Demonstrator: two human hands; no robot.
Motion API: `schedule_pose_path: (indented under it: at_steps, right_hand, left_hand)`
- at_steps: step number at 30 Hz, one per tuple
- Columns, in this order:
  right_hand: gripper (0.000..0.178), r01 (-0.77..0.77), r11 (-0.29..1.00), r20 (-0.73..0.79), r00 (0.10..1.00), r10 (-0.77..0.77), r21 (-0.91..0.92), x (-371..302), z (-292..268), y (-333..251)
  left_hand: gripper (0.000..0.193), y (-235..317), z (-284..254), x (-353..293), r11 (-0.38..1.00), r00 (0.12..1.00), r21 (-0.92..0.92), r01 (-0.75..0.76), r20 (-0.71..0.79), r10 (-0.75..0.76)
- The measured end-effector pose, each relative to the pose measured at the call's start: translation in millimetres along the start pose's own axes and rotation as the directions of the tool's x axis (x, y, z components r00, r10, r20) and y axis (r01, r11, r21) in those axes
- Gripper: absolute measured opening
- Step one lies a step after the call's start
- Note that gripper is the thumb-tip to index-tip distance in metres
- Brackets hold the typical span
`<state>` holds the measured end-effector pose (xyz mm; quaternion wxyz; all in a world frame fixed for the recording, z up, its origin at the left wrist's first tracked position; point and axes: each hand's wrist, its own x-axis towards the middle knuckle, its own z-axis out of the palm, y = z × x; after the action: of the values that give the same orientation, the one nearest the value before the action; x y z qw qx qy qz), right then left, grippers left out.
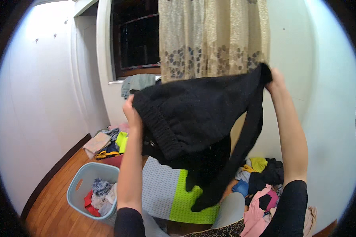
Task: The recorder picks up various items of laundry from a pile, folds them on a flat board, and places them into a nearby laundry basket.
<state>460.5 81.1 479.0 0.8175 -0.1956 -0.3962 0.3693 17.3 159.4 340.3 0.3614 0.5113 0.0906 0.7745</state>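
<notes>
A black garment (197,110) with a gathered elastic band along its left end, like a pair of trousers, is stretched in the air in front of me. My left hand (131,112) is closed on the banded end. Raised higher, my right hand (277,81) grips a narrower far end, and a long dark piece droops from there. Most of the fingers of both hands are hidden behind the cloth. Below the garment stands a low studded surface (159,185), half grey and half lime green, partly covered from sight by the hanging folds.
A light blue basket (72,193) with some clothes is at lower left. Behind it lies a clothes pile (97,144); another pile (261,177) spreads at right, with a pink garment (257,209) near my leg. Clothes (142,82) rest on the windowsill beside a patterned curtain (213,39).
</notes>
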Motion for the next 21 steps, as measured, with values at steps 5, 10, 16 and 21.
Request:
schedule_pose_path:
  at_steps: [5, 10, 16, 21]
  right_hand:
    - [0.025, -0.026, 0.255, -0.057, 0.992, -0.115, -0.967, -36, -40, 136]
    - [0.094, 0.107, 0.518, 0.464, 0.622, 0.631, -0.848, -225, 54, 231]
    - [0.08, 0.08, 0.204, 0.198, 0.718, 0.667, -0.976, -292, 39, 298]
    - [0.024, -0.05, 0.395, 0.221, 0.761, 0.61, -0.917, -228, 9, 301]
  left_hand:
    - [0.016, 45, 27, -2, 0.489, 0.979, 0.857, -0.164, 0.202, -0.025]
    - [0.023, -6, 9, -79, 0.147, 0.941, 0.987, -0.057, 0.102, -0.323]
    - [0.019, -23, -24, -116, 0.264, 0.944, 0.959, 0.102, -0.009, -0.33]
    - [0.034, -10, -46, -125, 0.157, 0.865, 0.987, -0.031, 0.106, -0.491]
